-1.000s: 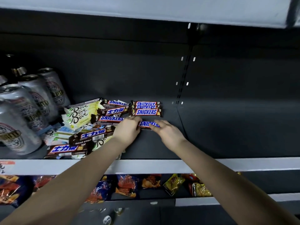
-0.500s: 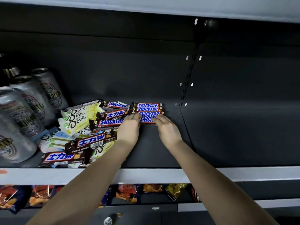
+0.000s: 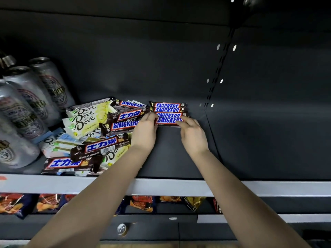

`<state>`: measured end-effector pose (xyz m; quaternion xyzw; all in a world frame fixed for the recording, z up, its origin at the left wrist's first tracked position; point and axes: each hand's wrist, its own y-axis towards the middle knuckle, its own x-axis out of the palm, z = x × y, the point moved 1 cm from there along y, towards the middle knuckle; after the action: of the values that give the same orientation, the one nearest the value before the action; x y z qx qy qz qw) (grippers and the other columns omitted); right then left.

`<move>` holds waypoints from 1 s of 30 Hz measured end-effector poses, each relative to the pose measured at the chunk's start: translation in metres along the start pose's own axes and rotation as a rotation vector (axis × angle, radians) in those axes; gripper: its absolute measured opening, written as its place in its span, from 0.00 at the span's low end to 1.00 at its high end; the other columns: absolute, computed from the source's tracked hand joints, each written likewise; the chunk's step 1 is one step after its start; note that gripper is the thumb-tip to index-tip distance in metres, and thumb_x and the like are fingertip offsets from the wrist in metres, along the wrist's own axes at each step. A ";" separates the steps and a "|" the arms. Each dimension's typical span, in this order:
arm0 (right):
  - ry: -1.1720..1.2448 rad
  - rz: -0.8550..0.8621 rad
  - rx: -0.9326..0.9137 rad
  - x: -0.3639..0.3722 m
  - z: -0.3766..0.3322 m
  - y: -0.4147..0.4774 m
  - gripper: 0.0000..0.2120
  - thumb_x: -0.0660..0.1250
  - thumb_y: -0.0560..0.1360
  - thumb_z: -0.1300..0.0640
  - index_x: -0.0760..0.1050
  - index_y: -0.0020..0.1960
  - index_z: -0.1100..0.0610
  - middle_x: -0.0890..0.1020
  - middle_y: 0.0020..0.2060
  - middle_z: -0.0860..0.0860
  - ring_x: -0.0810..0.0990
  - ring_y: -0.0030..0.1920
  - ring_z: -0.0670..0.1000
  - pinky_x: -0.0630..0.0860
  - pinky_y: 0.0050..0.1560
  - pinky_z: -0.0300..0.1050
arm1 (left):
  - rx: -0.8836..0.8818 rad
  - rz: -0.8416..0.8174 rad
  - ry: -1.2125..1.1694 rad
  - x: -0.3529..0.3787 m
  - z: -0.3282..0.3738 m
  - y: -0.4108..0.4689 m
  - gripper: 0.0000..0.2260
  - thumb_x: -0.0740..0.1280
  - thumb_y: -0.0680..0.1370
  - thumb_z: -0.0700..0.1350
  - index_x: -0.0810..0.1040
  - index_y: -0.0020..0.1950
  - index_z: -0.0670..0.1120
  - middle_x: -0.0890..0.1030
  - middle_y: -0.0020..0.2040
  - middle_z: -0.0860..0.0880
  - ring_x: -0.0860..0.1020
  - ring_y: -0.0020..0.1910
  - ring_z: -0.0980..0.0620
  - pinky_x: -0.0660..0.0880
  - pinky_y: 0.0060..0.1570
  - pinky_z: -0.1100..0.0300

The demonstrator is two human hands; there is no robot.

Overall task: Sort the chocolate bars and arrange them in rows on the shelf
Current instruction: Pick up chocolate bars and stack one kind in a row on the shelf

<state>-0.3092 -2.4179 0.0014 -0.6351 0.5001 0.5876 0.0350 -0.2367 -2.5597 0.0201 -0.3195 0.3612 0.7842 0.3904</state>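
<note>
so the Snickers bar (image 3: 167, 120) lies crosswise between the hands, left hand (image 3: 144, 133) pinching its left end, right hand (image 3: 192, 136) pinching the right end, Snickers row (image 3: 167, 105) just beyond them

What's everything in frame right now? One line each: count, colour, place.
Snickers row: four bars, brown with blue logo, lined up at shelf back, centre.
front Snickers bar: one of those four, nearest, held at both ends.
loose Snickers pile: at least five, brown, jumbled left of the row.
Dove bars: several, pale yellow and pale blue, mixed into that pile.
cans: at least four, silver, shelf's left end.
shelf: one, dark grey, pale front edge.
snack bags: several, orange, red, yellow, lower shelf.
left hand: grips the front bar's left end.
right hand: grips its right end.
</note>
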 end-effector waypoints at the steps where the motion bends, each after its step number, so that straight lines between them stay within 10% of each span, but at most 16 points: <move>1: 0.004 0.002 0.004 0.000 0.000 0.000 0.15 0.67 0.67 0.73 0.80 0.53 0.64 0.81 0.54 0.60 0.79 0.53 0.61 0.79 0.49 0.52 | -0.004 0.000 -0.005 0.000 0.000 0.000 0.13 0.63 0.77 0.37 0.72 0.62 0.43 0.75 0.62 0.44 0.74 0.59 0.44 0.73 0.57 0.51; 22: -0.074 0.039 -0.110 -0.007 -0.016 0.004 0.17 0.66 0.68 0.66 0.79 0.56 0.59 0.80 0.53 0.58 0.78 0.51 0.60 0.76 0.54 0.54 | 0.074 0.052 0.015 -0.009 0.008 -0.003 0.22 0.62 0.74 0.35 0.67 0.68 0.39 0.67 0.67 0.41 0.65 0.68 0.42 0.65 0.67 0.53; 30: 0.049 -0.035 -0.236 0.005 -0.077 0.022 0.13 0.66 0.71 0.62 0.79 0.56 0.60 0.80 0.54 0.57 0.78 0.53 0.61 0.74 0.58 0.55 | 0.060 0.135 0.082 -0.062 -0.007 0.000 0.16 0.59 0.74 0.35 0.76 0.59 0.41 0.75 0.58 0.42 0.72 0.59 0.43 0.73 0.56 0.53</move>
<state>-0.2701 -2.4807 0.0332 -0.6576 0.4170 0.6260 -0.0419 -0.2046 -2.5889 0.0646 -0.3143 0.4209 0.7839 0.3311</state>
